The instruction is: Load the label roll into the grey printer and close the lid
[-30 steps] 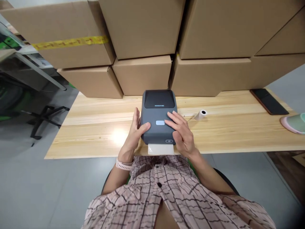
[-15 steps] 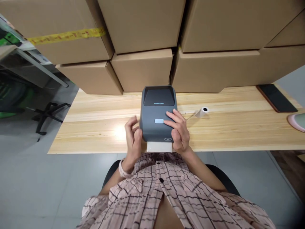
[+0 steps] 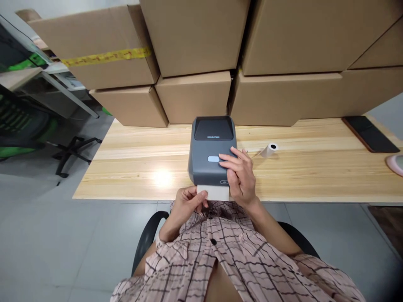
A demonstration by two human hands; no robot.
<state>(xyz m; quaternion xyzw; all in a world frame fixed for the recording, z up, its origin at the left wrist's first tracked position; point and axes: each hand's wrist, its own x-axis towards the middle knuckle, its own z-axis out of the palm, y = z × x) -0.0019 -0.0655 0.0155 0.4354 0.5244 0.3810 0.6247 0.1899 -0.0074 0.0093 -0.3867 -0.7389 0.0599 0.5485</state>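
Observation:
A dark grey label printer (image 3: 209,167) stands near the front edge of the wooden table, with a light blue button (image 3: 213,159) on its top. White label paper (image 3: 217,193) sticks out of its front. My left hand (image 3: 190,203) pinches the paper's left side, thumb on top and fingers beneath. My right hand (image 3: 242,178) rests on the printer's right side, its fingers spread over the top and their tips beside the button. It holds nothing.
Cardboard boxes (image 3: 195,100) are stacked along the back of the table (image 3: 135,167). Right of the printer stands a small white paper roll (image 3: 269,151). A phone (image 3: 371,133) and a pink-rimmed item (image 3: 395,164) lie at the far right.
My left hand has left the printer's left side, moved down and right, and taken hold of the paper. My right hand stays on the printer. The view has shifted slightly.

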